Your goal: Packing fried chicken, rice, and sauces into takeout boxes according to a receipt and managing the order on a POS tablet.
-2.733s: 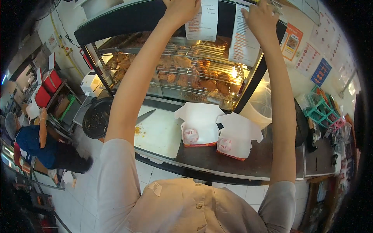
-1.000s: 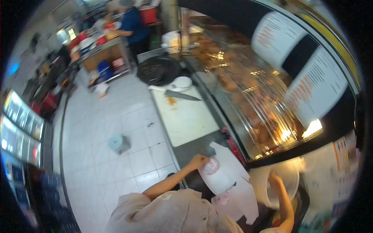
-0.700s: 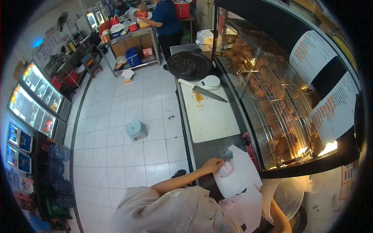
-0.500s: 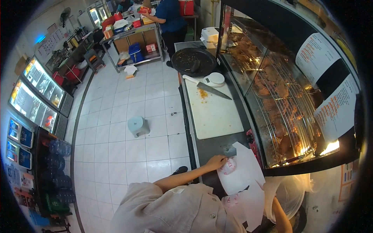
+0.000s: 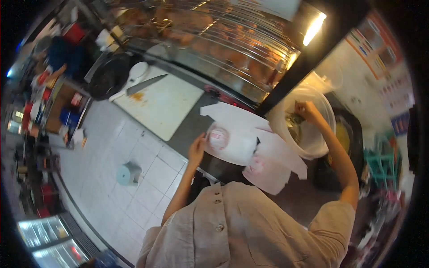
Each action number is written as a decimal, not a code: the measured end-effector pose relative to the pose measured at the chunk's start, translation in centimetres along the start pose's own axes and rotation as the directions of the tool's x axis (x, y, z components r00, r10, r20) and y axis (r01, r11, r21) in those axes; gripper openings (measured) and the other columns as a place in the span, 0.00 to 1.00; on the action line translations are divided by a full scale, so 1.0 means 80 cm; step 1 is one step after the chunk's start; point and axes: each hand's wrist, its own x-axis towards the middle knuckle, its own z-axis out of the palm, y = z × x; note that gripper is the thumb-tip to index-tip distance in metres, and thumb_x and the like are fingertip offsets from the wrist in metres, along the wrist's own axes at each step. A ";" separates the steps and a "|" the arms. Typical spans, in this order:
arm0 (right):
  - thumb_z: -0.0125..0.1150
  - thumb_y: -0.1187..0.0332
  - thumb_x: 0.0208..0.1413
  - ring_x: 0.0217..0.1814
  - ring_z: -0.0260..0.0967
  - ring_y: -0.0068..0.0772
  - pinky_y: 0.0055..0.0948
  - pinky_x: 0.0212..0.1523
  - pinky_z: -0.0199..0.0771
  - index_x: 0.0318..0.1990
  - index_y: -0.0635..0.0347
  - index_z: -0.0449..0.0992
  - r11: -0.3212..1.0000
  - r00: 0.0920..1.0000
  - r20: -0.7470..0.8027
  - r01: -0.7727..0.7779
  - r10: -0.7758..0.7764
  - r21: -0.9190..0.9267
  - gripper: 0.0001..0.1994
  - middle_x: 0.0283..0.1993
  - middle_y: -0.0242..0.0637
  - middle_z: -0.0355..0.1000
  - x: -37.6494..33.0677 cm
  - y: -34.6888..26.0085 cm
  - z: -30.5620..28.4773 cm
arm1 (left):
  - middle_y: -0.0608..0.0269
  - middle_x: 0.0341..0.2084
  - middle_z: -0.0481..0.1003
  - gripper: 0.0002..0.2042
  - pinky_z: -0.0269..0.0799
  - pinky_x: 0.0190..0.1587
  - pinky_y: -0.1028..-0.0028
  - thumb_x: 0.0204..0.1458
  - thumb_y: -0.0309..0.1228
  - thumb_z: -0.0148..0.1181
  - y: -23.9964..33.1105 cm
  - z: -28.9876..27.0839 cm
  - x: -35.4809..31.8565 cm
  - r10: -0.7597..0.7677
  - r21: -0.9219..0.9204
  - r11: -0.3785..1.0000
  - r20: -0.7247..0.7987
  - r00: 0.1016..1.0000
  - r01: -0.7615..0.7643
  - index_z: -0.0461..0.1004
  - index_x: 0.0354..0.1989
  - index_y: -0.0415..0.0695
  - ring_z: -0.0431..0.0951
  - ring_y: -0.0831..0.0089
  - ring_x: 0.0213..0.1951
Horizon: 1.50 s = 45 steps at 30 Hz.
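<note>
Head view, looking down over a person in a beige button-up shirt at a dark counter. Their left hand rests at the near edge of an open white paper food box with a pink-printed base, fingers curled against its rim; whether they actually pinch the paper cannot be told (the picture is blurred). A second open white paper box lies just beside it, toward the person's right. Their right hand reaches forward into a large translucent white plastic tub, closed around something small and dark that is too blurred to name. The tub stands to the right of both boxes, so the right hand is the nearer to it, while the first box lies directly ahead of the left hand. Farther left sit a white cutting board, a long knife and a black round pan, below a lit glass display case of fried food.
</note>
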 end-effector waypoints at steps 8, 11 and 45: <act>0.54 0.66 0.50 0.24 0.63 0.16 0.16 0.19 0.65 0.34 0.61 0.68 0.894 0.841 -0.465 -0.049 0.277 0.444 0.08 0.23 0.29 0.65 -0.128 -0.078 -0.057 | 0.60 0.36 0.70 0.12 0.64 0.41 0.78 0.53 0.30 0.45 0.103 0.020 -0.011 -0.038 -0.171 0.984 0.093 0.995 0.053 0.68 0.43 0.39 0.69 0.74 0.38; 0.54 0.70 0.50 0.26 0.63 0.16 0.17 0.23 0.67 0.31 0.62 0.68 0.808 0.714 -0.607 0.099 0.348 0.581 0.05 0.25 0.30 0.65 -0.137 -0.167 -0.031 | 0.61 0.35 0.70 0.12 0.65 0.40 0.78 0.50 0.26 0.49 0.180 0.031 -0.012 0.005 -0.343 0.931 0.357 0.934 0.127 0.67 0.43 0.39 0.69 0.73 0.37; 0.55 0.76 0.42 0.55 0.53 0.49 0.35 0.51 0.59 0.37 0.59 0.72 0.935 0.815 -0.481 -0.197 0.324 0.296 0.11 0.53 0.50 0.54 -0.215 -0.222 0.233 | 0.37 0.49 0.53 0.25 0.60 0.46 0.60 0.44 0.36 0.56 0.074 0.074 0.018 0.144 0.362 0.865 0.484 0.863 -0.347 0.58 0.53 0.47 0.60 0.45 0.46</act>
